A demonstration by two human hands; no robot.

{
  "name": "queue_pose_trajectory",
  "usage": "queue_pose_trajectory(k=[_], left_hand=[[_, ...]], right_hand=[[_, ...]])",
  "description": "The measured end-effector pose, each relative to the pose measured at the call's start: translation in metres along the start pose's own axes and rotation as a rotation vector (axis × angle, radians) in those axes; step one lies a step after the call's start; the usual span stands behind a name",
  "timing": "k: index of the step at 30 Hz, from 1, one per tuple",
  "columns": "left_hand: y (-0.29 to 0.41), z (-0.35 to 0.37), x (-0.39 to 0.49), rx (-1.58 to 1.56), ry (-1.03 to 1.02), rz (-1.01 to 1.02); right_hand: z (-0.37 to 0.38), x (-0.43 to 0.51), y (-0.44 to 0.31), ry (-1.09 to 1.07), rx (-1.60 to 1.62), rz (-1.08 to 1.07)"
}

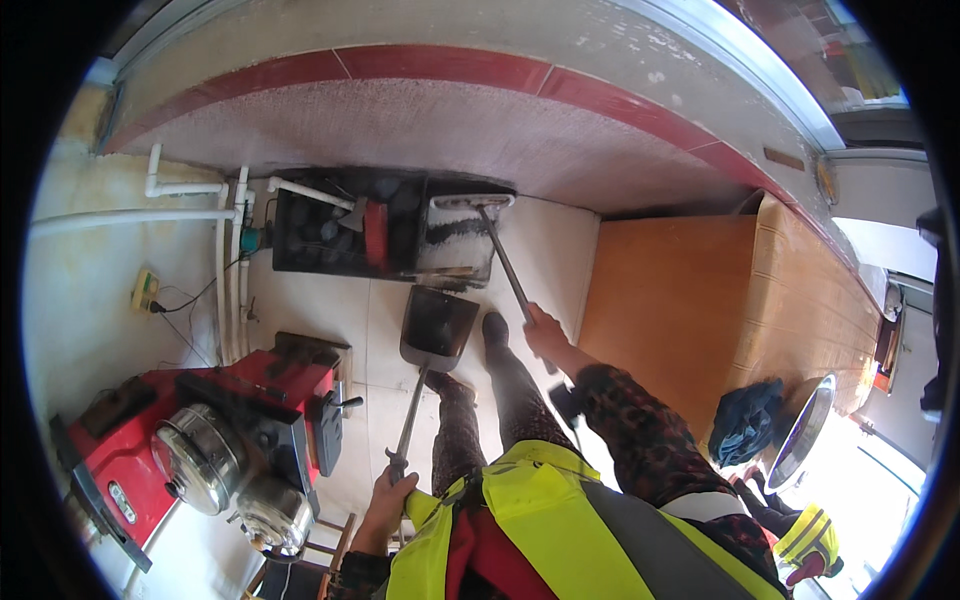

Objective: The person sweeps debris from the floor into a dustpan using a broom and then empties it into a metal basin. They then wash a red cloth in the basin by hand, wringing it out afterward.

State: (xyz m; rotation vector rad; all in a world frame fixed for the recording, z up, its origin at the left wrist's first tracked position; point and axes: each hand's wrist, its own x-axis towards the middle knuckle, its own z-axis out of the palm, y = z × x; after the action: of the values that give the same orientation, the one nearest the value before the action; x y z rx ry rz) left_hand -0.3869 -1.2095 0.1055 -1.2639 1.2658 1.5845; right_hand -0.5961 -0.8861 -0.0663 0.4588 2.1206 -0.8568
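Note:
My left hand (391,491) grips the handle of a long-handled dustpan (426,352), whose dark pan rests on the floor ahead of my feet. In my right hand (547,336) is the pole of a broom (501,244). Its wide, pale head (472,201) lies near the wall, beyond a patch of black dust (456,231) on the pale floor. Left of the broom head stands a black bin (304,251) of dark lumps that look like coal. A red object (376,231) lies on the lumps. Beside the bin is a thin stick (448,271).
A red stove (262,367) at left carries a lidded steel pot (199,457) and a steel kettle (276,517). White pipes (232,285) run along the left wall. A brown cabinet (667,300) stands at right, near a steel basin (804,431). A person in a yellow vest (811,536) is at lower right.

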Motion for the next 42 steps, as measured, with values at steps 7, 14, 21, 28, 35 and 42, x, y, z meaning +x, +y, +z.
queue_pose_trajectory(k=[7, 14, 21, 28, 35, 42], left_hand=[[-0.001, -0.001, 0.002, 0.007, -0.011, 0.004], [0.006, -0.002, 0.004, 0.027, 0.015, -0.010], [0.014, 0.001, 0.003, 0.008, -0.002, -0.012], [0.024, -0.002, 0.001, 0.091, -0.007, 0.016], [0.021, -0.001, 0.004, 0.120, -0.001, 0.024], [0.026, 0.001, 0.003, 0.112, 0.003, 0.004]], right_hand=[[-0.011, -0.003, 0.012, -0.157, -0.290, 0.148], [-0.021, -0.004, 0.028, -0.081, -0.093, 0.024], [-0.016, 0.003, 0.038, -0.212, -0.471, -0.011], [-0.064, -0.038, 0.089, -0.241, -0.624, -0.096], [-0.037, -0.017, 0.062, -0.137, -0.180, 0.058], [0.002, -0.018, 0.063, -0.165, -0.412, 0.006]])
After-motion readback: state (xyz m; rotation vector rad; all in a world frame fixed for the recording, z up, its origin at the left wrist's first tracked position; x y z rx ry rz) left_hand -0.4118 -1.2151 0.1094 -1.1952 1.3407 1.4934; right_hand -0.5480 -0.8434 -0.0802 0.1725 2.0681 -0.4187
